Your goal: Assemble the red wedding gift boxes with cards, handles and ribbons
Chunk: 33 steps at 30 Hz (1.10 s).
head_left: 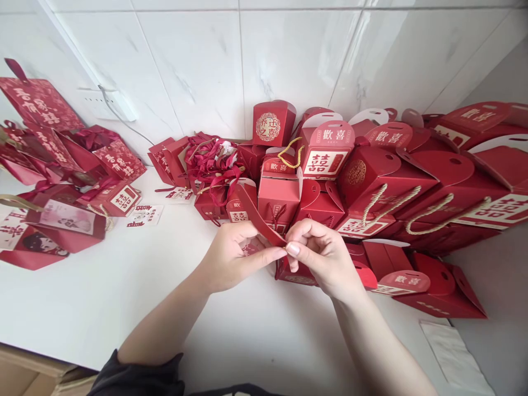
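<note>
In the head view my left hand (233,256) and my right hand (328,253) meet above the white table. Between them is a red paper piece (264,223), seen nearly edge-on and tilted up to the left. My left hand wraps round its lower part, with the thumb along its near edge. The right thumb and index finger pinch at its lower right end, close to the left thumb tip. Whether it is a flat card or a folded box is hidden by my fingers. Just behind my hands stands a pink-red gift box (279,190).
Red gift boxes (388,165) with rope handles are stacked at the right against the tiled wall (198,60). More decorated boxes (72,220) stand at the left. A pile of dark red ribbons (212,162) lies mid-back. At right front is a white packet (454,352) on the table (124,291).
</note>
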{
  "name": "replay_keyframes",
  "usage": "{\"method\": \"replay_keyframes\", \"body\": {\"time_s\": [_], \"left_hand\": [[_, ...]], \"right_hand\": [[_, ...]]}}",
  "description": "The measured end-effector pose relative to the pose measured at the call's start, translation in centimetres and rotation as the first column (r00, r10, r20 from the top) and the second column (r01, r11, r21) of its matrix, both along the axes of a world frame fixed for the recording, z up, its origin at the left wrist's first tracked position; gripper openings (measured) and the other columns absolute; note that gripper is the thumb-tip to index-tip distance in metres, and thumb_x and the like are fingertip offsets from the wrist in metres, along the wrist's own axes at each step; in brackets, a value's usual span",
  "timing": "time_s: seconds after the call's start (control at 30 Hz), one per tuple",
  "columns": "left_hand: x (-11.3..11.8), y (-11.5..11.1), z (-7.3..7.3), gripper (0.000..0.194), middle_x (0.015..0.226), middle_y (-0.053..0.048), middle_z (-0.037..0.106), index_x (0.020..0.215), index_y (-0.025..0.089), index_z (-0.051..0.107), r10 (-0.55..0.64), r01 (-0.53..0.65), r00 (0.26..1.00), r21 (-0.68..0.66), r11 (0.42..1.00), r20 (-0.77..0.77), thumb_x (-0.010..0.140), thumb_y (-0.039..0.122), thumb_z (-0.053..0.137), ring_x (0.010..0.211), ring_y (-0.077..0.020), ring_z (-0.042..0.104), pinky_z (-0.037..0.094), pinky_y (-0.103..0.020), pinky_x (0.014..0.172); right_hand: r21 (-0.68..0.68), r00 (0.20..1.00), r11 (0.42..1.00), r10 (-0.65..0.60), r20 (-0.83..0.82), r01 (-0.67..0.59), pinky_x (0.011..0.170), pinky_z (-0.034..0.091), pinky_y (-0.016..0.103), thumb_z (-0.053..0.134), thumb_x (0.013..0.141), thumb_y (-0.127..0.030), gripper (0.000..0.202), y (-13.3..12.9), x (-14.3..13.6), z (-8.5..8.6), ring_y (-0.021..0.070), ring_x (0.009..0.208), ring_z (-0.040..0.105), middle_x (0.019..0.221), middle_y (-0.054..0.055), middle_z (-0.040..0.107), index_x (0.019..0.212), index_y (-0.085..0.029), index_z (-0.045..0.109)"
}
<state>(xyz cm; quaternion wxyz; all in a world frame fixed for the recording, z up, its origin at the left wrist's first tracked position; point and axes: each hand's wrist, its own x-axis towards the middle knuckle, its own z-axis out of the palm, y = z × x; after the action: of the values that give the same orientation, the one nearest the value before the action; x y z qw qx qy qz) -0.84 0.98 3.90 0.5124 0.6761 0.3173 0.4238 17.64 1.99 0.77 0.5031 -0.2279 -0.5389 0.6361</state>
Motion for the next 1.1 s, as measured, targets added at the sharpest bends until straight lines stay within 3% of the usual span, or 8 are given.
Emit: {"method": "replay_keyframes", "body": {"time_s": [0.13, 0.5, 0.73, 0.8, 0.87, 0.93, 1.0, 1.1], "left_hand": [[-0.4, 0.2, -0.1, 0.008, 0.086, -0.005, 0.074, 0.092, 0.016, 0.072, 0.002, 0.004, 0.997, -0.079, 0.997, 0.073, 0.085, 0.015, 0.069, 0.081, -0.0197, 0.072, 0.06, -0.031, 0.074], [-1.6, 0.7, 0.4, 0.007, 0.076, -0.005, 0.074, 0.085, 0.015, 0.073, -0.041, 0.033, 0.997, -0.121, 0.992, -0.066, 0.079, 0.018, 0.076, 0.072, -0.0163, 0.072, 0.059, -0.024, 0.067], [-1.1, 0.7, 0.4, 0.01, 0.079, -0.01, 0.075, 0.082, 0.015, 0.067, -0.262, 0.28, 0.959, -0.234, 0.931, 0.107, 0.08, 0.022, 0.075, 0.078, -0.0263, 0.075, 0.062, -0.04, 0.072], [-0.8, 0.9, 0.0, 0.014, 0.075, -0.008, 0.074, 0.081, 0.015, 0.066, -0.176, 0.196, 0.978, -0.204, 0.959, 0.11, 0.08, 0.025, 0.075, 0.072, -0.0252, 0.074, 0.063, -0.038, 0.067], [-0.4, 1.1, -0.3, 0.018, 0.07, -0.005, 0.072, 0.08, 0.015, 0.064, 0.082, -0.078, 0.995, -0.061, 0.995, 0.057, 0.076, 0.026, 0.078, 0.064, -0.0195, 0.072, 0.061, -0.029, 0.059], [0.1, 0.9, -0.7, 0.018, 0.07, -0.002, 0.072, 0.08, 0.016, 0.066, 0.354, -0.352, 0.935, 0.158, 0.923, 0.012, 0.073, 0.023, 0.081, 0.06, -0.014, 0.07, 0.058, -0.021, 0.055], [0.6, 0.5, -0.9, 0.011, 0.076, -0.002, 0.075, 0.082, 0.017, 0.071, 0.493, -0.454, 0.87, 0.38, 0.806, -0.005, 0.074, 0.017, 0.078, 0.066, -0.0125, 0.071, 0.058, -0.019, 0.061], [1.3, -0.2, -1.4, 0.019, 0.091, -0.003, 0.077, 0.093, 0.02, 0.076, 0.513, -0.425, 0.858, 0.576, 0.699, 0.011, 0.079, 0.008, 0.071, 0.079, -0.0131, 0.072, 0.06, -0.021, 0.072]], "right_hand": [[0.001, 0.999, 0.999, 0.048, 0.004, -0.048, 0.062, 0.053, 0.023, 0.061, 0.095, -0.029, 0.015, 0.1, 0.3, 0.0, 0.009, 0.06, 0.063, 0.067, -0.001, 0.067, 0.087, -0.018, 0.068], [-0.062, 0.974, 0.98, 0.195, 0.116, -0.189, 0.065, 0.056, 0.028, 0.069, 0.088, -0.033, 0.016, 0.1, 0.9, 0.7, 0.0133, 0.062, 0.066, 0.067, 0.001, 0.07, 0.087, -0.017, 0.067], [-0.18, 0.906, 0.89, 0.421, -0.031, -0.42, 0.05, 0.051, 0.023, 0.07, 0.086, -0.036, 0.022, 0.6, 0.0, -0.6, 0.0103, 0.05, 0.062, 0.069, 0.001, 0.07, 0.078, -0.017, 0.065], [-0.142, 0.946, 0.936, 0.324, -0.018, -0.323, 0.051, 0.05, 0.023, 0.068, 0.088, -0.037, 0.023, 0.4, -0.4, -0.7, 0.0097, 0.049, 0.06, 0.067, 0.0, 0.069, 0.077, -0.017, 0.064], [-0.034, 0.995, 0.996, 0.086, 0.044, -0.085, 0.054, 0.051, 0.024, 0.064, 0.091, -0.034, 0.019, 0.0, -0.7, -0.7, 0.0104, 0.051, 0.06, 0.067, 0.0, 0.068, 0.081, -0.018, 0.063], [0.173, 0.96, 0.962, -0.236, 0.15, 0.209, 0.058, 0.052, 0.025, 0.063, 0.092, -0.028, 0.011, -0.5, -0.8, -0.6, 0.0116, 0.056, 0.061, 0.068, -0.001, 0.066, 0.084, -0.02, 0.063], [0.47, 0.813, 0.789, -0.539, 0.222, 0.395, 0.06, 0.053, 0.026, 0.064, 0.09, -0.02, 0.004, -0.9, -0.8, -0.4, 0.0124, 0.06, 0.062, 0.071, 0.0, 0.067, 0.086, -0.021, 0.064], [0.787, 0.597, 0.474, -0.784, 0.172, 0.395, 0.063, 0.053, 0.026, 0.064, 0.086, -0.012, 0.011, -1.2, -0.8, -0.1, 0.0134, 0.064, 0.063, 0.076, 0.001, 0.069, 0.089, -0.022, 0.063]]}}
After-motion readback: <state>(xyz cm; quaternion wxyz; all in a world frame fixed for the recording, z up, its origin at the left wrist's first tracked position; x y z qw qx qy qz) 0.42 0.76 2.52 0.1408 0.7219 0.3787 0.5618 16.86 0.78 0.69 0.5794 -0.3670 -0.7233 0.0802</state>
